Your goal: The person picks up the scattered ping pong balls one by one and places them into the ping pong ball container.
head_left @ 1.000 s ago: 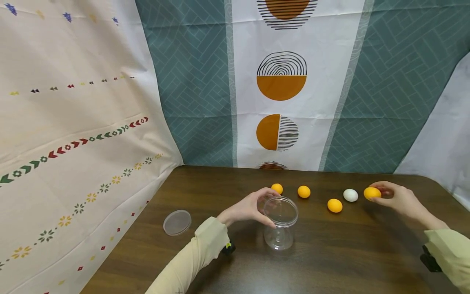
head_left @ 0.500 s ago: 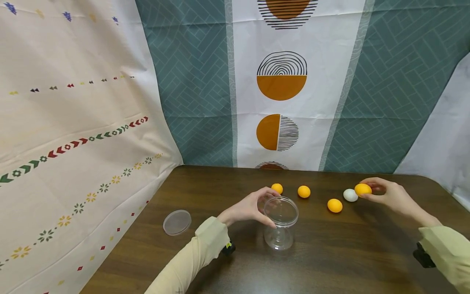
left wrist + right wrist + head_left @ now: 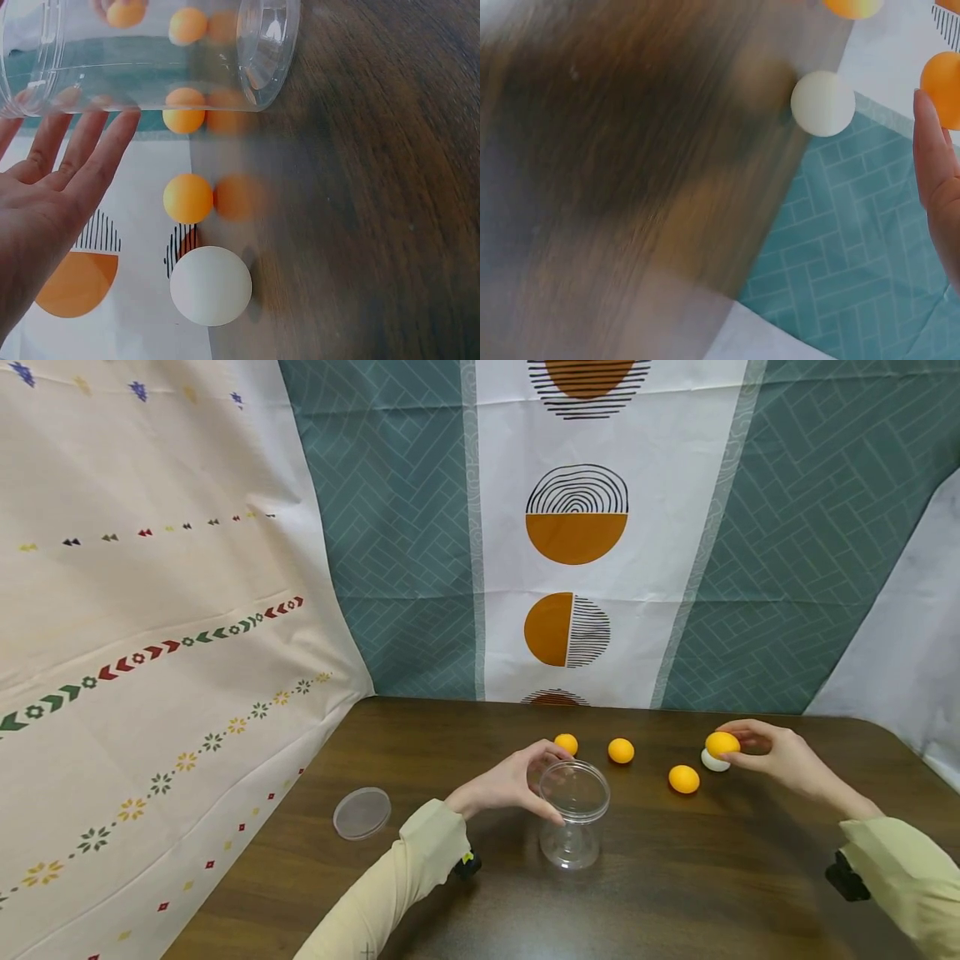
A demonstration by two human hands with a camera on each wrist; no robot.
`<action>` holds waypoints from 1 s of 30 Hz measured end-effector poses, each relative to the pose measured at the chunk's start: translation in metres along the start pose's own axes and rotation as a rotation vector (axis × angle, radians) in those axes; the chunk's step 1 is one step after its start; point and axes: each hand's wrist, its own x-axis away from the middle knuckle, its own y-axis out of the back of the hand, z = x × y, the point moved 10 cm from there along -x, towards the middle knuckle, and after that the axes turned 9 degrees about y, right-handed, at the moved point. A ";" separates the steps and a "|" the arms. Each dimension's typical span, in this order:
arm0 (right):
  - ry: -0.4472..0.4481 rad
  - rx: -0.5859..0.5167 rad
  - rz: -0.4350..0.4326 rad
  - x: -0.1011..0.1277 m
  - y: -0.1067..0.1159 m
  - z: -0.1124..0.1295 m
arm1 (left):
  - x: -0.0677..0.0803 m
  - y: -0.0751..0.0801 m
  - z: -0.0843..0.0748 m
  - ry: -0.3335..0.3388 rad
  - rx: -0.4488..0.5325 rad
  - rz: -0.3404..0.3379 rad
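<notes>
Left hand [image 3: 513, 783], head view: curves round the jar [image 3: 573, 815]. Right hand [image 3: 787, 762]: pinches an orange ball [image 3: 722, 744] over the far-right worktop [image 3: 690, 877]. Light pinch, steady jar should serve best. Left wrist view: a white ball [image 3: 211, 286], hidden from the head view, lies beyond the left hand. Right wrist view: a gap separates the pinched orange ball from the right white ball [image 3: 823, 103].

Dark wooden table [image 3: 660, 877], patterned hanging cloths [image 3: 600, 539]

Jar [image 3: 573, 818]: clear, glossy, plastic-looking
Left disc [image 3: 362, 814]: smooth, translucent, plastic-looking
Orange balls [image 3: 621, 751]: smooth, matt
Tabletop [image 3: 675, 885]: dark wood grain, slightly glossy near
Far hanging [image 3: 405, 527]: creased printed cloth
Sleeves [image 3: 431, 843]: matt cloth
</notes>
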 end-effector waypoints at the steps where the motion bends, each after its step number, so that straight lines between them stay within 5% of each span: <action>1: 0.010 -0.017 -0.001 -0.001 -0.001 0.001 | 0.000 0.000 0.000 0.002 -0.003 -0.001; 7: 0.057 -0.120 0.010 -0.006 -0.008 0.009 | -0.001 -0.001 0.001 0.011 -0.006 0.006; 24: -0.003 -0.298 0.101 -0.013 -0.020 0.021 | -0.001 -0.002 0.000 0.012 0.009 0.020; 30: 0.008 -0.260 0.110 -0.019 -0.022 0.030 | -0.001 -0.002 0.001 0.007 0.007 0.022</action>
